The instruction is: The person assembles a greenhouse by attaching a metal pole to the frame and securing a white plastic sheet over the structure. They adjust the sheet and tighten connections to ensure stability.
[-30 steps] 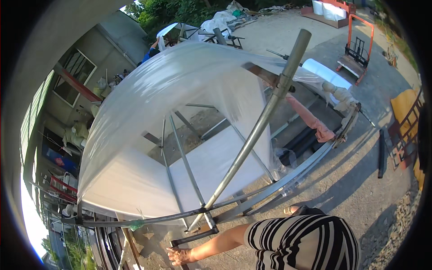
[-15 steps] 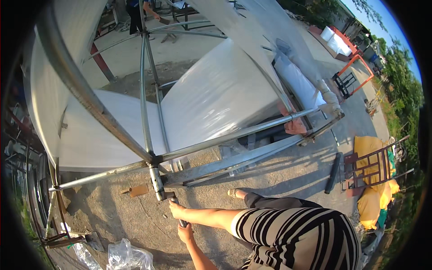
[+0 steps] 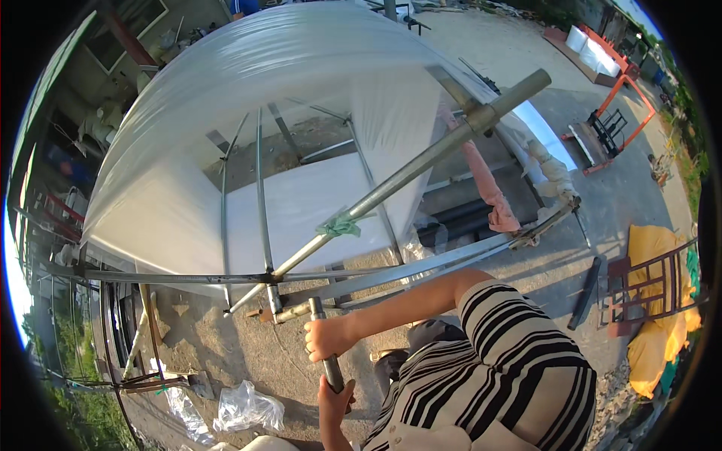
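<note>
Frame bars (image 3: pixel 263 225) block fwd; ground (image 3: pixel 226 353) open.

Outdoor work yard, sunlit. Ground: bare concrete paving (image 3: pixel 647 195) with gravel at the edge. Central item: metal tube frame (image 3: pixel 259 218) covered with translucent white plastic sheeting (image 3: pixel 248 83). Also present: orange steel rack (image 3: pixel 609 120), loose dark pipes (image 3: pixel 466 218), yellow tarpaulin (image 3: pixel 662 301), crumpled plastic bag (image 3: pixel 244 406). A building wall (image 3: pixel 98 68) and vegetation (image 3: pixel 83 406) border the yard.

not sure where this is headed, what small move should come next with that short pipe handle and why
Probably push the dark pipe handle further round: both hands, one hand above the other hand, grip it, and its top meets the joint at the frame's base.
</note>
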`<state>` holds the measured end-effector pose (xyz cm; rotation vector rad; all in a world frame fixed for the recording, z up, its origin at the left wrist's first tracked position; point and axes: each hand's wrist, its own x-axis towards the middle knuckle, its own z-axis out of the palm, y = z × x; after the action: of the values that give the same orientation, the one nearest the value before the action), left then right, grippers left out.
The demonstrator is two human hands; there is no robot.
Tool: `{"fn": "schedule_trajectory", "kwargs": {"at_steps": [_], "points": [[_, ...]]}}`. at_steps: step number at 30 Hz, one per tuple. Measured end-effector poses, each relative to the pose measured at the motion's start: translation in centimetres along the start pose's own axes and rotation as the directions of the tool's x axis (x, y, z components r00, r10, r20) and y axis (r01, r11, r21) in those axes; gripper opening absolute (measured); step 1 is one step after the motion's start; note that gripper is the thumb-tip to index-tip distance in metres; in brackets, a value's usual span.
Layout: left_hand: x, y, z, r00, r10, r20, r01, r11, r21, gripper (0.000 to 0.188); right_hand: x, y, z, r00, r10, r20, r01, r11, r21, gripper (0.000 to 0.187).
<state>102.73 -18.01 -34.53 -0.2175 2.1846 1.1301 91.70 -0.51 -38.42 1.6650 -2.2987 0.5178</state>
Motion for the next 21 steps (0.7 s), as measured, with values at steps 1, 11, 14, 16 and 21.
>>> {"fn": "schedule_trajectory", "kwargs": {"at_steps": [1,11,14,16,21], "points": [[-1.3,2.3,-2.7,1.000,0.008,-0.015,-0.007,0.999,0.054,0.030,2.3,0.9,-0.7,0.997,-0.071,-0.035,0.070,0.997,-0.014,0.011],[6.5,-7.8,-22.6,0.770,0.272,-0.577,0.075,0.859,0.506,0.032,26.6,8.5,9.3,0.956,-0.269,-0.118,0.267,0.963,-0.029,0.021],[12.2,-12.8,-24.2,0.754,0.288,-0.591,0.146,0.803,0.577,0.035,29.1,10.6,17.4,0.972,-0.233,0.044,0.232,0.973,0.016,0.019],[16.4,-17.6,-23.5,0.771,0.250,-0.586,0.159,0.816,0.556,0.034,28.6,11.5,22.5,0.974,-0.178,0.138,0.174,0.984,0.040,0.016],[23.6,-24.2,-14.4,0.861,0.084,-0.502,0.169,0.883,0.437,0.025,19.8,10.4,33.0,0.905,0.066,0.419,-0.030,0.995,-0.091,0.011]]}}
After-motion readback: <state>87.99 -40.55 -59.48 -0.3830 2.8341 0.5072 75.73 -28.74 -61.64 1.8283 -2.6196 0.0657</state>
